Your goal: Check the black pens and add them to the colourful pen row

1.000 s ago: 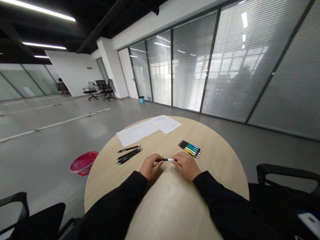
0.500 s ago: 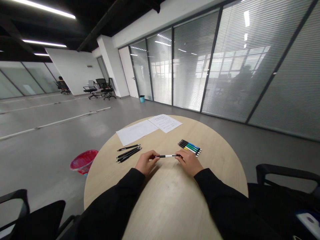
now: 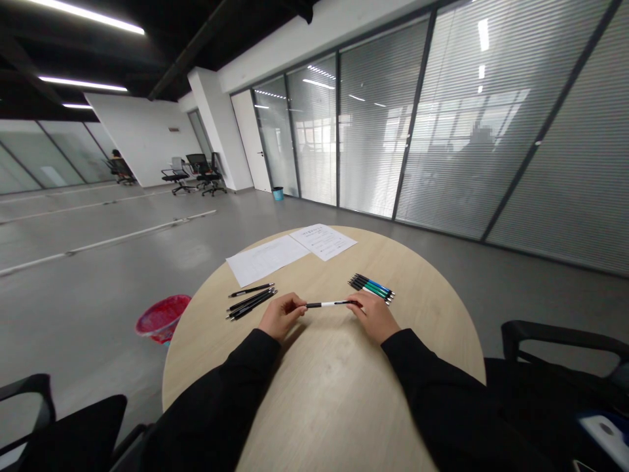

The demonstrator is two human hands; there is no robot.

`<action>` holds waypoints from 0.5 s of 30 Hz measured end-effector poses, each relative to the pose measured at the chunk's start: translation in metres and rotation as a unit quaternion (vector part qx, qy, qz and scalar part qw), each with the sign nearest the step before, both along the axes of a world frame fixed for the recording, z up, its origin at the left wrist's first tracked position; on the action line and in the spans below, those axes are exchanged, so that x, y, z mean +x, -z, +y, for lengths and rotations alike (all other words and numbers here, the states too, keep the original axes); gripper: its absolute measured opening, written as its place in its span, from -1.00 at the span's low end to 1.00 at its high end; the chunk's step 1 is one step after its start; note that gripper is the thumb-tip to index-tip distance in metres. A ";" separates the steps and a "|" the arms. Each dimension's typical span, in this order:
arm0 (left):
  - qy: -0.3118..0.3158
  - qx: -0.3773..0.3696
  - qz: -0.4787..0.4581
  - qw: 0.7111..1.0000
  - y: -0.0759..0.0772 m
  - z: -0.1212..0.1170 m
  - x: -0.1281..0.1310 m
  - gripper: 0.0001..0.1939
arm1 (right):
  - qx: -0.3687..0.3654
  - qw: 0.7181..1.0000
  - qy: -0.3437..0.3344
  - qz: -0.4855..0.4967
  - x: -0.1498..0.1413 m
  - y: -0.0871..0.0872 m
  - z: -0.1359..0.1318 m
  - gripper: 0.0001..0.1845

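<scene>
I hold a black and white pen (image 3: 328,304) level above the round wooden table (image 3: 339,393), one end in each hand. My left hand (image 3: 278,316) pinches its left end, fingers closed. My right hand (image 3: 374,316) grips its right end, fingers closed. Just beyond my right hand lies a row of several coloured pens (image 3: 372,288). To the left of my left hand lie three black pens (image 3: 251,301).
Two sheets of paper (image 3: 289,252) lie at the far side of the table. A red basket (image 3: 162,318) stands on the floor to the left. Black chair arms (image 3: 560,341) show at the right and lower left. Office chairs and a seated person are far off.
Both hands have lifted the pen slightly and drawn apart, so more of the pen shows between them. The view has shifted a little.
</scene>
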State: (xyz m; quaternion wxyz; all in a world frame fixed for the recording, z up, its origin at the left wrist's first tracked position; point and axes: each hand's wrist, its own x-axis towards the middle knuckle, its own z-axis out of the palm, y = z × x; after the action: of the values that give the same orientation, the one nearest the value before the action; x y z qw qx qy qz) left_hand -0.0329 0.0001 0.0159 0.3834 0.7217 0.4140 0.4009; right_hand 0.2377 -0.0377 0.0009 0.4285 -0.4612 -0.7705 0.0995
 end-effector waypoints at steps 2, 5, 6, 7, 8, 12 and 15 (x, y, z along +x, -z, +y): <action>0.001 -0.004 -0.006 1.000 0.001 0.001 0.000 -0.80 | 0.006 1.000 -0.001 0.006 0.000 0.001 0.001 -0.86; 0.008 -0.014 -0.015 1.000 -0.001 0.001 0.000 -0.79 | 0.012 1.000 0.002 0.016 0.001 0.003 0.003 -0.88; 0.011 -0.019 -0.018 1.000 -0.002 0.000 0.000 -0.79 | 0.013 1.000 0.004 0.019 0.001 0.003 0.003 -0.88; 0.014 -0.025 -0.023 0.999 -0.003 0.000 0.000 -0.79 | 0.013 1.000 0.005 0.020 0.001 0.003 0.003 -0.89; 0.018 -0.032 -0.028 0.999 -0.004 0.000 0.000 -0.78 | 0.013 1.000 0.007 0.022 0.001 0.003 0.003 -0.89; 0.027 -0.044 -0.044 0.998 -0.004 0.000 -0.001 -0.78 | 0.003 0.999 0.009 0.035 0.000 0.002 0.001 -0.87; 0.020 -0.038 -0.047 0.998 -0.003 0.001 -0.002 -0.77 | -0.012 0.998 0.012 0.056 -0.002 0.003 0.001 -0.85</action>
State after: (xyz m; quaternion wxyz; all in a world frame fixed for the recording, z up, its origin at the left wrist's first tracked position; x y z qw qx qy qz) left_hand -0.0351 0.0012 0.0191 0.4380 0.6950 0.3957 0.4105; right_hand 0.2356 -0.0372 -0.0025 0.4666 -0.4689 -0.7386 0.1296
